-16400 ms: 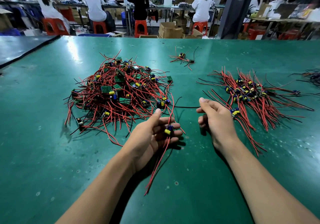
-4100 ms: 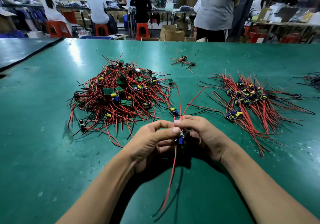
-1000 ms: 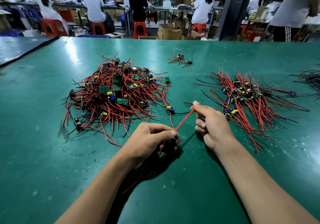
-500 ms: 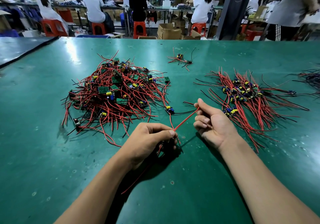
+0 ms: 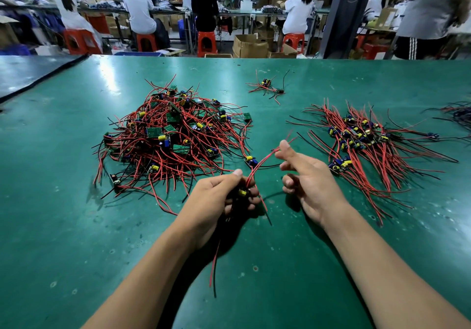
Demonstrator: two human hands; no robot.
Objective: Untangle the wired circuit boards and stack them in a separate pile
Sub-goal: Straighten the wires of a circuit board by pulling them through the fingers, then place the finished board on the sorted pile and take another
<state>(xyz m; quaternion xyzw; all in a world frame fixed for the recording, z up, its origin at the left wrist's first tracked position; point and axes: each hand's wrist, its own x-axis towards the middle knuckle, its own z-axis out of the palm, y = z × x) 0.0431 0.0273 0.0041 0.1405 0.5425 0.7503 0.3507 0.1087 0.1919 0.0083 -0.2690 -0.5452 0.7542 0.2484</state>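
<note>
Straightening one board's leads looks like the step in hand; just in front of the tangled pile (image 5: 173, 135), the left hand (image 5: 219, 198) curls its fingers round a circuit board (image 5: 242, 192); the right hand (image 5: 311, 178) pinches its red wire (image 5: 264, 158) between thumb and forefinger; next, probably, lay it on the sorted pile (image 5: 362, 140), right of the tangled pile.

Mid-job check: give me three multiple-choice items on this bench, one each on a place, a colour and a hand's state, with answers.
1. Where does the neat fanned pile of red-wired circuit boards lie?
A) far left
B) right of the right hand
C) at the near edge

2. What colour is the round part showing on the small wired circuit board in the left hand?
A) yellow
B) white
C) pink

3. What is the right hand doing?
A) lying flat
B) pinching a thin red wire
C) holding a box

Answers: B, the pile spreads beyond that hand's right side; A, yellow shows between the fingers; B, thumb and forefinger meet on the wire.
</note>
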